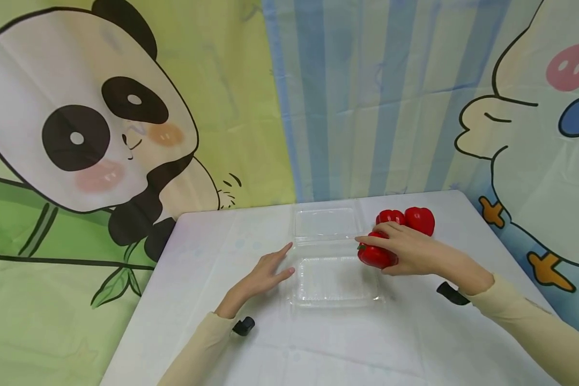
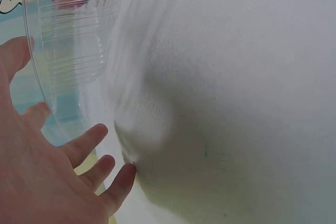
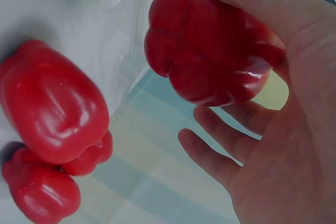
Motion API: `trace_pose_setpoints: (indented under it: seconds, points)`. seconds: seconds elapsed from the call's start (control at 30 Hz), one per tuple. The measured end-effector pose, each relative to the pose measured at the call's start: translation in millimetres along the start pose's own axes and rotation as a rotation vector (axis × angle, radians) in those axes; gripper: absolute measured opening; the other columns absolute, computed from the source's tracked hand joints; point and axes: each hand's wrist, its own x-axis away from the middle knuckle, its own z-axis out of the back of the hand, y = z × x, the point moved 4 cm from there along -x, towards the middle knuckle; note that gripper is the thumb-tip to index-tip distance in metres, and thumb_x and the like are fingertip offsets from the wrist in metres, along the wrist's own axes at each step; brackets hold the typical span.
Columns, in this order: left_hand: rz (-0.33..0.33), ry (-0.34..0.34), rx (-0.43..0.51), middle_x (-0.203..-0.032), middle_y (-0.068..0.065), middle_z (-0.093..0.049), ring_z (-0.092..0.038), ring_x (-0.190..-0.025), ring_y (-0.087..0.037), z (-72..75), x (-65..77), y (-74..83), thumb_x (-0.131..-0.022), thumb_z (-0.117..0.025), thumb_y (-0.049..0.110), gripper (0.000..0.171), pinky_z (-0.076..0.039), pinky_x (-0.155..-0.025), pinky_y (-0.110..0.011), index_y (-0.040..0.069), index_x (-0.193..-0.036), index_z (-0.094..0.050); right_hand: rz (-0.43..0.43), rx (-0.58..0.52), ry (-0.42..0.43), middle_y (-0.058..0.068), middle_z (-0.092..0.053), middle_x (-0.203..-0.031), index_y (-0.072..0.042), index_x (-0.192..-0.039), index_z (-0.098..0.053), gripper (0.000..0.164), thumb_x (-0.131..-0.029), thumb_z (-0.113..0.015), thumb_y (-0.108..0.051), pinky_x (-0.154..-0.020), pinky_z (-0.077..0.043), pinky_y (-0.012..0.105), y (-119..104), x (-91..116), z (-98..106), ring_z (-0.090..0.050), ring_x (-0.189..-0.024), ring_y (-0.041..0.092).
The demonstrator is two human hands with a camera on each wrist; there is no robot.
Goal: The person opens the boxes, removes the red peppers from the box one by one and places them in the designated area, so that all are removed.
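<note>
My right hand holds a red bell pepper at the right side of a clear plastic clamshell box. In the right wrist view, the thumb and fingers go round the held pepper. More red bell peppers lie on the table just behind that hand, and the right wrist view shows them bunched close together. My left hand is at the box's left edge with its fingers spread. In the left wrist view the thumb and index finger lie near the box's rim; whether they touch it I cannot tell.
The box's lid lies folded back behind its base. A white cloth covers the table. Behind the table hangs a curtain printed with cartoon animals.
</note>
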Motion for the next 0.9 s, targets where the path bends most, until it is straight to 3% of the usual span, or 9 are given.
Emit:
trace_pose_setpoints:
  seconds: [0.2,0.4,0.67,0.9]
  points:
    - [-0.006,0.0,-0.002,-0.162,-0.013,-0.036,-0.036,-0.147,-0.038,-0.9,-1.7,0.4,-0.102,-0.053,0.043,0.073,-0.024,-0.12,-0.058,0.02,-0.162,-0.018,-0.046,-0.04,0.03,0.006,-0.057,-0.133,-0.033,-0.149,-0.046,0.103,-0.06,-0.096,-0.034,-0.082,-0.06,0.05,8,12,4,-0.049,-0.125,0.029]
    - [-0.009,-0.012,0.0,-0.161,-0.012,-0.037,-0.036,-0.147,-0.036,-4.8,-4.3,0.8,-0.102,-0.052,0.045,0.073,-0.024,-0.12,-0.057,0.022,-0.163,-0.018,-0.098,-0.047,0.055,0.006,-0.057,-0.133,-0.032,-0.149,-0.046,0.098,-0.064,-0.094,-0.039,-0.083,-0.06,0.05,18,28,8,-0.048,-0.126,0.029]
    - [-0.001,0.009,-0.006,-0.16,-0.015,-0.038,-0.037,-0.146,-0.039,1.4,-0.1,3.5,-0.102,-0.053,0.043,0.072,-0.025,-0.119,-0.059,0.019,-0.162,-0.02,-0.179,-0.087,0.061,0.014,-0.054,-0.135,-0.026,-0.15,-0.046,0.098,-0.065,-0.095,-0.032,-0.077,-0.061,0.049,32,41,7,-0.048,-0.125,0.038]
    - [0.025,-0.006,-0.01,-0.162,-0.012,-0.036,-0.035,-0.148,-0.037,2.3,0.9,1.5,-0.102,-0.052,0.047,0.073,-0.023,-0.121,-0.057,0.023,-0.162,-0.018,-0.278,-0.136,0.069,0.021,-0.052,-0.136,-0.021,-0.149,-0.045,0.096,-0.067,-0.094,-0.031,-0.074,-0.061,0.05,49,58,4,-0.047,-0.124,0.045]
